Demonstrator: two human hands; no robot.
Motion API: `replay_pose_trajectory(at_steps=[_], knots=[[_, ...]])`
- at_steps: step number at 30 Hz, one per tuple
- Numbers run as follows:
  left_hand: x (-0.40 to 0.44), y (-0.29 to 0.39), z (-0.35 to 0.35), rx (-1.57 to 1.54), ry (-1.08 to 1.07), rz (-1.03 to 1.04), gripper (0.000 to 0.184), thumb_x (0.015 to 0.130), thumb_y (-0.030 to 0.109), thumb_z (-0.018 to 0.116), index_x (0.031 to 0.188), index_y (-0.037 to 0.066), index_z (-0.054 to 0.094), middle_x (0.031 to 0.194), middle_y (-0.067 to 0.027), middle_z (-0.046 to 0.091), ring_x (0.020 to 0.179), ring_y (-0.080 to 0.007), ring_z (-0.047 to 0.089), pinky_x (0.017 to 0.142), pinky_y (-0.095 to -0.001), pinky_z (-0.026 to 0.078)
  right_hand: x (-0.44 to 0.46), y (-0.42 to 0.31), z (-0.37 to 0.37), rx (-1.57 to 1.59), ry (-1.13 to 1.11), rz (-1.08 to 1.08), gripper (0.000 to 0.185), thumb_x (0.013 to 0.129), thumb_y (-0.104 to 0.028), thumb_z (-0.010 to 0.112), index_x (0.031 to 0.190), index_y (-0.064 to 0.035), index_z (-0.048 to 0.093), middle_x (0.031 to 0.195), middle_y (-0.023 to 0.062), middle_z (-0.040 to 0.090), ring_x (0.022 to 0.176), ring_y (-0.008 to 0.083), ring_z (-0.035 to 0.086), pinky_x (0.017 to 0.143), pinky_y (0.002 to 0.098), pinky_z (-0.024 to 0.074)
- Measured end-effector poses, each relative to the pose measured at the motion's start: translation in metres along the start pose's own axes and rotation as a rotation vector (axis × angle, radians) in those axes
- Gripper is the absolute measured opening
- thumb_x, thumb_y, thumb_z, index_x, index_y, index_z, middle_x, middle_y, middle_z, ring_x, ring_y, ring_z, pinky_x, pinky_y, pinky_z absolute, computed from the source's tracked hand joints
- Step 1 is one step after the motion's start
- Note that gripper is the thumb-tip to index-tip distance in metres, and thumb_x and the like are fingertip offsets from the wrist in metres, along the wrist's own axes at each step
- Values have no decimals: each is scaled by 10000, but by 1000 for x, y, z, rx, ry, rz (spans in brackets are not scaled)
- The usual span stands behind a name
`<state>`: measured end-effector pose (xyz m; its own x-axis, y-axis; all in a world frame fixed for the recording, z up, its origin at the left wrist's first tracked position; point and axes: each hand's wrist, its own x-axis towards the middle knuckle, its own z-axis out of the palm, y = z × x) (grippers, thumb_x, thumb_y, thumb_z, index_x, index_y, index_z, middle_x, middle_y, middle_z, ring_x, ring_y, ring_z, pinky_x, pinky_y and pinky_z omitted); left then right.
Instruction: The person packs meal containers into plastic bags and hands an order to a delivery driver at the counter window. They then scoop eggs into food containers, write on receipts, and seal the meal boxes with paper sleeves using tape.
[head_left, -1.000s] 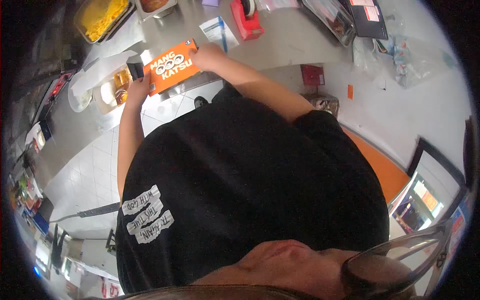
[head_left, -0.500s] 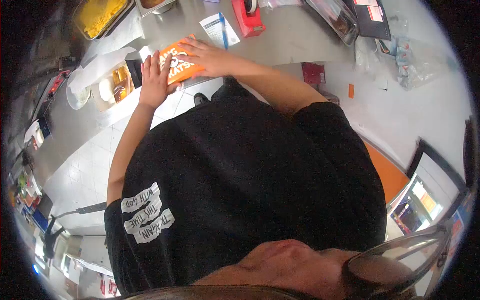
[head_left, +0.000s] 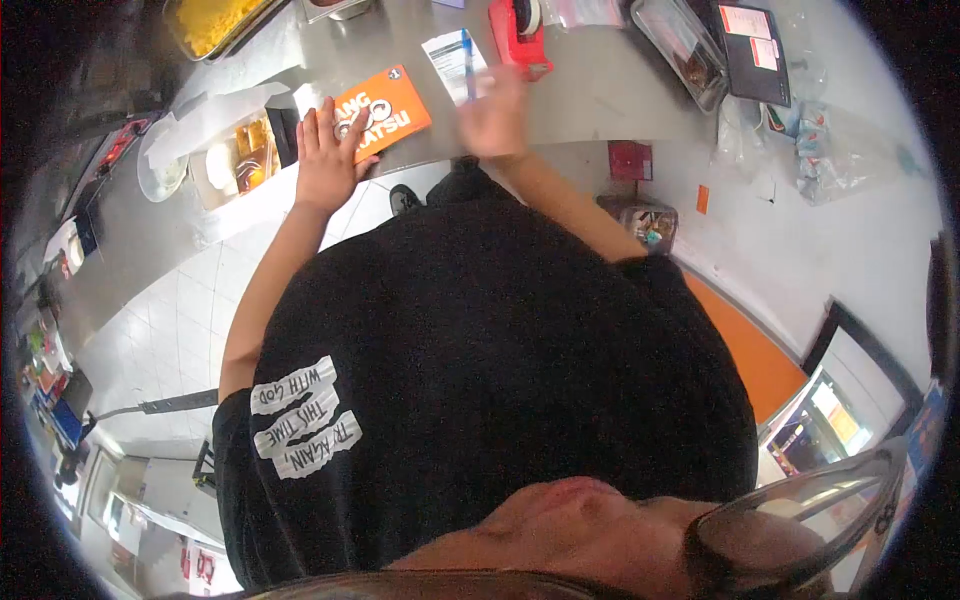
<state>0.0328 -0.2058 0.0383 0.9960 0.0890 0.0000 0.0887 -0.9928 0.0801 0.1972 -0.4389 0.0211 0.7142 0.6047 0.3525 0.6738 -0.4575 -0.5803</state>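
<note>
An orange box with white lettering (head_left: 398, 105) lies at the counter's front edge. My left hand (head_left: 328, 165) rests on its left end, fingers stretched out over the lid. My right hand (head_left: 492, 118) is smeared by motion beside the lower end of a blue pen (head_left: 468, 52). That pen lies over a printed paper slip (head_left: 442, 58); whether my fingers touch the pen cannot be made out. To the left of my left hand stands an open food box (head_left: 236, 160) with white and browned food inside.
A red tape dispenser (head_left: 520, 45) stands behind my right hand. Farther right are a clear-lidded tray (head_left: 685, 60) and a black folder with labels (head_left: 760, 85). A tray of yellow food (head_left: 215, 22) sits at the back left. A clear plastic bowl (head_left: 160, 175) is beside the food box.
My right hand has left the orange box and moved right to the pen and paper slip. My left hand stays on the box. The whole view has shifted slightly.
</note>
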Motion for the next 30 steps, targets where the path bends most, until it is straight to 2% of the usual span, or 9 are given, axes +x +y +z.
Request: replay_pose_trajectory(at_steps=[2, 4, 7, 10, 13, 18, 22, 24, 30], knots=[[0, 15, 3, 60, -38, -153, 725, 841, 535, 598, 1450, 205, 386, 1448, -307, 259, 1273, -521, 284, 1083, -610, 215, 7, 34, -3, 6, 574, 415, 329, 893, -269, 585, 1006, 29, 668, 1106, 208, 615, 1123, 432, 439, 990, 519, 340], [1, 19, 13, 62, -7, -202, 722, 825, 527, 606, 1407, 138, 429, 1390, -339, 283, 1248, -523, 284, 1070, -616, 206, 14, 83, -14, -113, 313, 440, 351, 906, -304, 591, 1040, 15, 651, 942, 177, 650, 1006, 386, 525, 967, 497, 368], [4, 20, 15, -10, 43, -235, 725, 804, 527, 615, 1373, 107, 455, 1372, -338, 284, 1270, -508, 259, 1072, -609, 203, 44, 94, -27, 495, -56, 1003, 359, 933, -317, 572, 1056, 13, 640, 919, 134, 641, 869, 276, 584, 874, 426, 449], [3, 20, 16, -25, 85, -231, 716, 793, 522, 628, 1356, 108, 473, 1370, -339, 285, 1269, -499, 265, 1072, -605, 201, 52, 94, -37, 742, -135, 1131, 331, 946, -314, 557, 1032, -13, 665, 891, 100, 633, 804, 178, 602, 782, 339, 489], [5, 21, 9, -51, 81, -225, 706, 783, 514, 641, 1329, 91, 492, 1364, -338, 294, 1269, -492, 268, 1069, -600, 208, 0, 86, -37, 1077, 220, 757, 279, 940, -267, 561, 921, -23, 695, 861, 85, 638, 809, 155, 609, 718, 284, 488], [3, 21, 15, -57, 133, -219, 682, 785, 498, 646, 1296, 67, 507, 1356, -330, 312, 1265, -493, 282, 1054, -602, 222, -35, 101, -2, 96, 282, 303, 248, 916, -181, 528, 868, 14, 674, 843, 101, 648, 758, 195, 617, 674, 313, 489], [4, 21, 9, -60, 152, -211, 672, 782, 481, 656, 1288, 64, 506, 1365, -312, 316, 1273, -481, 288, 1050, -609, 215, -28, 97, 3, 733, 584, 1015, 242, 880, -159, 498, 853, -2, 681, 856, 109, 661, 757, 227, 620, 710, 360, 489], [6, 19, 9, -125, 167, -214, 671, 767, 441, 695, 1291, 69, 500, 1377, -295, 314, 1292, -467, 271, 1052, -608, 205, -52, 96, 15, 468, 407, 918, 240, 878, -157, 495, 825, -26, 689, 874, 101, 664, 799, 221, 615, 728, 378, 480], [8, 19, 13, -312, 203, -237, 695, 736, 379, 745, 1297, 62, 485, 1386, -288, 296, 1298, -473, 260, 1054, -607, 200, -29, -50, 62, 981, -461, 581, 290, 915, -260, 561, 829, -15, 690, 995, 111, 668, 839, 196, 591, 715, 334, 452]])
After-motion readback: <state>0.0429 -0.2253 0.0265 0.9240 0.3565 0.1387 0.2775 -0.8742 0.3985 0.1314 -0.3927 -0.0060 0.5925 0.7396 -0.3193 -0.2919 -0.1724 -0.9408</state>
